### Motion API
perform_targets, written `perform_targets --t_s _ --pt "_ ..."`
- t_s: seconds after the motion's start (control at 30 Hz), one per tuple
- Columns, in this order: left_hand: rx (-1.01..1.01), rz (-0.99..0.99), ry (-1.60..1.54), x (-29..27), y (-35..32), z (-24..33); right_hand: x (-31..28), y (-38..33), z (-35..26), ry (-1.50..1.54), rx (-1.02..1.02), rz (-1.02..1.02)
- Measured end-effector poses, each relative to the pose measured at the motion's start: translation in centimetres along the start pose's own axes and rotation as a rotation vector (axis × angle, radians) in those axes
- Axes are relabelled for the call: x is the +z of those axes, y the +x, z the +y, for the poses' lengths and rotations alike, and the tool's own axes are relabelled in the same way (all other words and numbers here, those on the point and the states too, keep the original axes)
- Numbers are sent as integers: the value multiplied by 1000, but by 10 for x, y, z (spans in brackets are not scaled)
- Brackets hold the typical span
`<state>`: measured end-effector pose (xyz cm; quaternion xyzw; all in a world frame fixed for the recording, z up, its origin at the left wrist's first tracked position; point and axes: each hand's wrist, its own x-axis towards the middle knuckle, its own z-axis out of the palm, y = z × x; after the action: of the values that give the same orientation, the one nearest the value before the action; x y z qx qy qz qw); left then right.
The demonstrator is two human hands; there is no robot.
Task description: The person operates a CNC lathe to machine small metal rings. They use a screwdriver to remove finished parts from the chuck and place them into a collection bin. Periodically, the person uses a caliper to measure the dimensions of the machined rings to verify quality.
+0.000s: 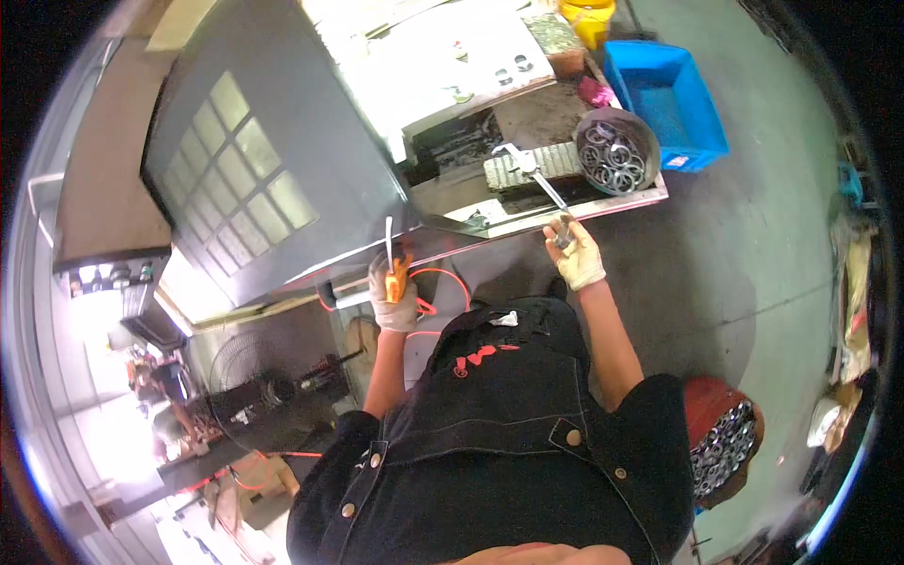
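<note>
I am wearing 2 pale knitted cotton gloves. My left hand (393, 299) is clenching around an orange-handled air gun with a thin bent metal nozzle (393, 259) pointing up from my fist, and a red coiled hose (443, 287) is looping away just right of it. My right hand (575, 252) is grasping the end of a long slim grey metal wrench (537, 181), which is slanting up and away from my fingers toward the ribbed grey machine block (532, 165). Just right of that block, beyond my right hand, a round dark metal pan (645, 132) is holding a heap of shiny steel rings (610, 155). A blue rectangular plastic crate (670, 104) is sitting beside the pan.
</note>
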<state>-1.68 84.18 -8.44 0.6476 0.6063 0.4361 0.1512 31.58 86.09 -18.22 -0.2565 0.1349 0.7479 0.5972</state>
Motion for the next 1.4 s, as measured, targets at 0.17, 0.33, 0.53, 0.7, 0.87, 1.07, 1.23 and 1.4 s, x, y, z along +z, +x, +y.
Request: perform_targets --t_s 0.17,0.33,0.53,0.7,0.87,1.07,1.23,1.4 --pt "-126 144 -125 -34 -13 -16 8 -13 12 -30 70 -126" --pt "-317 415 70 -92 -15 -52 5 -11 24 -231 315 -56" --pt "75 -88 849 -97 -18 -95 35 -6 54 -572 256 -229" --pt "-82 -4 258 -80 -24 -69 71 -3 74 -524 262 -419" --pt "184 -518 94 -55 -21 33 94 -11 65 -117 46 -358" --pt "-176 -1104 327 20 -4 79 75 -26 22 -104 -78 -315" --pt "-49 -1276 333 40 3 91 58 -55 -1 -257 -294 -157" --pt "-11 -1342 347 51 18 124 39 -69 -18 -317 -181 -260"
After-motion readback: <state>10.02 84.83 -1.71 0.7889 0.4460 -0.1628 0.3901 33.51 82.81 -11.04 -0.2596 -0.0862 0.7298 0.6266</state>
